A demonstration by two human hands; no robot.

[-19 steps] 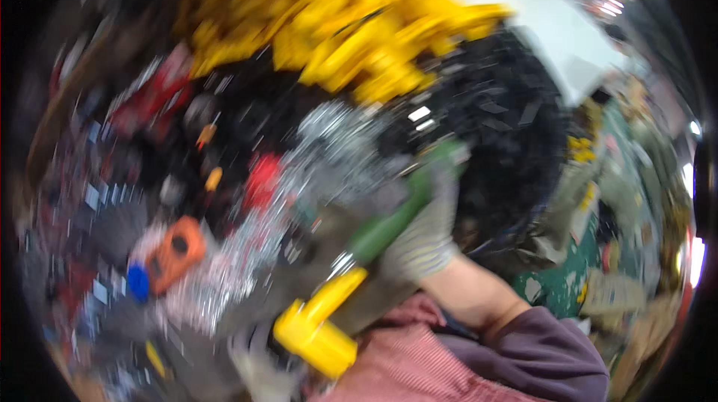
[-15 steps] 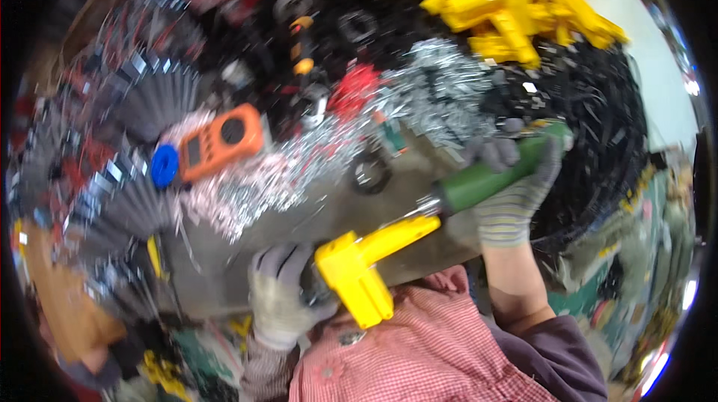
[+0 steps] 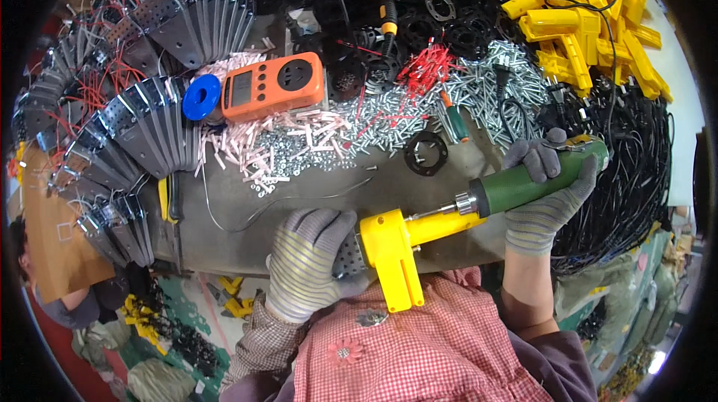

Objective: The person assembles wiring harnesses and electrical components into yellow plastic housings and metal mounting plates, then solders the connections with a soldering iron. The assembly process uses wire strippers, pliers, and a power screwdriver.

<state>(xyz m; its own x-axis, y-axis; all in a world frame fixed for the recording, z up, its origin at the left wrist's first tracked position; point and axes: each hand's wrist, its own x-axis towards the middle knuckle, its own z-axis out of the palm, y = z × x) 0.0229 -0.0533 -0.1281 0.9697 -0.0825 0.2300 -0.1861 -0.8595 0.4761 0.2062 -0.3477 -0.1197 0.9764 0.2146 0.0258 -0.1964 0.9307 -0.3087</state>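
Note:
My left hand, in a striped glove, is closed around the dark perforated metal part that sticks out of a yellow plastic housing. My right hand, gloved too, grips a green electric screwdriver. The screwdriver lies nearly level, its bit pointing left along the housing's yellow arm and reaching the housing's upper corner. Whether the tip sits in a screw is too small to tell. A red checked apron lies just below the housing.
Loose screws, pale pink tubes, an orange meter and a blue spool cover the table's middle. Grey metal parts stack at left. Yellow housings and black cords heap at right. Pliers lie front left.
The view has shifted and steadied, so the tabletop things appear farther right. Both hands keep their grips, and the screwdriver's bit still meets the yellow housing.

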